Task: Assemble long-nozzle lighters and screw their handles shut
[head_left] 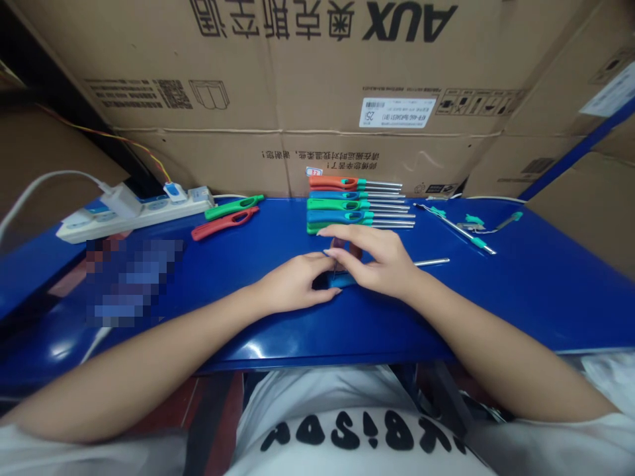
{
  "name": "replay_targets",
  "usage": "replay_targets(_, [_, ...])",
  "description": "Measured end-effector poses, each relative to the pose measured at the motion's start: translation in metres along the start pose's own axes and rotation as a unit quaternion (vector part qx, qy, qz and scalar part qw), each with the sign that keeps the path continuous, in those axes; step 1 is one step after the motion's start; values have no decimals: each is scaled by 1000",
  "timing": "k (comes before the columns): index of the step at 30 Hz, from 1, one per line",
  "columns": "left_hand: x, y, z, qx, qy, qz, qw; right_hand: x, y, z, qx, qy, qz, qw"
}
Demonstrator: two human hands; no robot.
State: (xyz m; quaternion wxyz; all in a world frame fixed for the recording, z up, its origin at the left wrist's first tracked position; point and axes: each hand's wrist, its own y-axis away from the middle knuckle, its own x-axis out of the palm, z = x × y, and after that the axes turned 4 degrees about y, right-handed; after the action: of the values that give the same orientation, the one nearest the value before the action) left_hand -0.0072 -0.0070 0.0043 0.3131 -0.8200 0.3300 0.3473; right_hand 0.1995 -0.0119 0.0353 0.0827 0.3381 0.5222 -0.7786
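A long-nosed blue gas lighter (342, 279) lies low over the table between my hands, its metal tube (432, 262) sticking out to the right beyond my right wrist. My left hand (300, 281) is curled at its handle end, thumb below and fingers above. Over the handle arches my right hand (384, 258), its thumb and forefinger bent together close to my left fingertips. Whatever small piece they pinch is hidden. Just behind my right hand, several assembled lighters (342, 205) with red, blue and green handles lie in a stacked row, tubes pointing right.
A green handle shell (235, 207) and a red handle shell (225, 223) lie at left, near a white power strip (143, 215). Loose tubes and teal parts (461, 228) lie at right. A large cardboard box (297, 73) walls the back of the blue table (520, 297).
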Motion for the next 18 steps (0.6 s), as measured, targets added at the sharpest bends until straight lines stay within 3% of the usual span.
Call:
replay_targets(4, [0, 0, 0, -2, -3, 1, 1000, -3, -1, -1, -36, 43, -8, 998])
replay_targets(9, [0, 0, 1, -7, 2, -2, 1000, -3, -4, 5, 23, -85, 58, 994])
replay_targets(14, [-1, -1, -1, 0, 11, -1, 1000, -3, -3, 2, 8, 17, -21, 1000])
replay_targets(18, [-1, -1, -2, 3, 9, 2, 1000, -5, -4, 3, 22, 7, 11, 1000])
